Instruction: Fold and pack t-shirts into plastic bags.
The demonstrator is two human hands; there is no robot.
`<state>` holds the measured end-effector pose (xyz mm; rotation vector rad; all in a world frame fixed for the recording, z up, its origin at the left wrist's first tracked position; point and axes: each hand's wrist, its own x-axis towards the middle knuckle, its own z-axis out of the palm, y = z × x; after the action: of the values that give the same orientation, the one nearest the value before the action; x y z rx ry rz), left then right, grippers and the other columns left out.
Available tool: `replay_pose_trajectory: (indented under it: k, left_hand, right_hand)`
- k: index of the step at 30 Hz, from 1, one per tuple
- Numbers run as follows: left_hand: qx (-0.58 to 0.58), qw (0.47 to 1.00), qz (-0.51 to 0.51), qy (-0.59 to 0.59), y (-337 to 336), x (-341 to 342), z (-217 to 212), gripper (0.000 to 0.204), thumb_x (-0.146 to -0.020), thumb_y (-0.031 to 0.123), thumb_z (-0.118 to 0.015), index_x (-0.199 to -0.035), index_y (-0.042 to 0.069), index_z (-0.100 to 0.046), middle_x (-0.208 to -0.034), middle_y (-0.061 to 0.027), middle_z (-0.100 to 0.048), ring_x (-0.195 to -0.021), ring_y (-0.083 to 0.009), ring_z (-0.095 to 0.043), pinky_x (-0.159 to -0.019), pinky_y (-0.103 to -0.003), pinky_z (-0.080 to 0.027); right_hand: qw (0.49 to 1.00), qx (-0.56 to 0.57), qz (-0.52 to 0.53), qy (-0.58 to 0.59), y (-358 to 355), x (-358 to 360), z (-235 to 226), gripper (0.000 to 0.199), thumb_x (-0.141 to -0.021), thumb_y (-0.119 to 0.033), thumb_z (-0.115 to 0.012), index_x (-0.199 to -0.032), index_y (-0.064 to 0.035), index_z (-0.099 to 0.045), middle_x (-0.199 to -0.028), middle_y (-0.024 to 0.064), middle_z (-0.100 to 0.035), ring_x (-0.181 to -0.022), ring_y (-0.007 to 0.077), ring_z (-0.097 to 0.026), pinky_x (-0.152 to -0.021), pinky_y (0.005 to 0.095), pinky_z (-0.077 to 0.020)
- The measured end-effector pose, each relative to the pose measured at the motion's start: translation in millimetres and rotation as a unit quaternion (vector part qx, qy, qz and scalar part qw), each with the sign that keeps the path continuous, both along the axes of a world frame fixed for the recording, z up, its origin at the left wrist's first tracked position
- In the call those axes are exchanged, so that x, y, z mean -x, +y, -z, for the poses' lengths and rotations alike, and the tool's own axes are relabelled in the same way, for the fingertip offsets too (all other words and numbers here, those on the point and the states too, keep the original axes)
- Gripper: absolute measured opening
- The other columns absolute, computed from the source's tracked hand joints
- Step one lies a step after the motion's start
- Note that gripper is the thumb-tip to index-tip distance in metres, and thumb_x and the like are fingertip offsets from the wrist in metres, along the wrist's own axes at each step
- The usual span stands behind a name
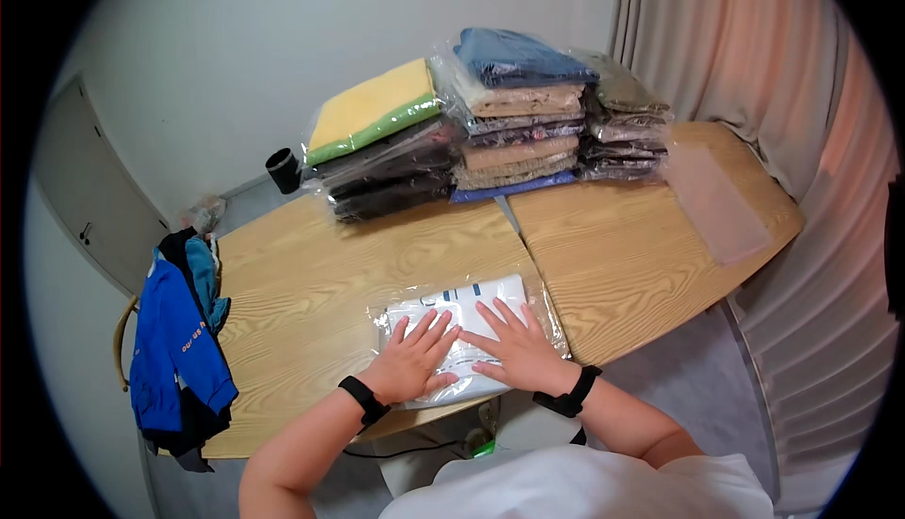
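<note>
2 hands [407,368] [530,357] on 1 packet [464,313]

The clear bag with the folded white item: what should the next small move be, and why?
I would probably slide both hands outward across the clear bag, pressing lightly. The left hand and right hand already lie spread on it, and the plastic looks wrinkled around its edges, so smoothing seems sensible.
</note>
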<state>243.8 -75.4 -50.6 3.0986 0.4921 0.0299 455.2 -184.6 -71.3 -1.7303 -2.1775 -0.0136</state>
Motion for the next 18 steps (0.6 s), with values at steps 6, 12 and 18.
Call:
replay_pose_trajectory:
  k: [6, 12, 18]
  left_hand:
    - [0.030, 1.000, -0.002, 0.006, 9.5, -6.4, -1.5, 0.070, -0.086, 0.054, -0.049, -0.137, 0.007, -0.036, -0.145, -0.0156, -0.030, -0.134, -0.0336, -0.027, -0.103, -0.058, -0.024]
    - [0.068, 0.998, 0.002, 0.010, 4.5, -1.7, -8.1, 0.069, -0.087, 0.053, -0.047, -0.135, 0.003, -0.038, -0.143, -0.0213, -0.030, -0.133, -0.0386, -0.027, -0.102, -0.059, -0.023]
    - [0.063, 0.998, -0.005, 0.002, -2.1, 3.8, 2.4, 0.070, -0.087, 0.050, -0.048, -0.137, 0.003, -0.036, -0.145, -0.0215, -0.028, -0.134, -0.0388, -0.027, -0.103, -0.059, -0.020]
  right_hand:
    - [0.999, 0.027, -0.002, 0.017, 8.7, -3.7, -6.3, 0.054, -0.086, -0.047, -0.054, -0.136, -0.0310, -0.042, -0.144, 0.0133, -0.032, -0.134, 0.0347, -0.027, -0.104, 0.0568, -0.0200]
    - [0.998, 0.065, -0.011, 0.016, 6.3, 1.9, -10.0, 0.054, -0.086, -0.049, -0.052, -0.136, -0.0309, -0.042, -0.145, 0.0136, -0.029, -0.134, 0.0361, -0.026, -0.105, 0.0573, -0.0199]
    - [0.999, 0.050, -0.016, 0.001, 1.9, 3.7, -0.9, 0.053, -0.086, -0.048, -0.052, -0.135, -0.0292, -0.044, -0.145, 0.0131, -0.030, -0.134, 0.0342, -0.027, -0.105, 0.0572, -0.0187]
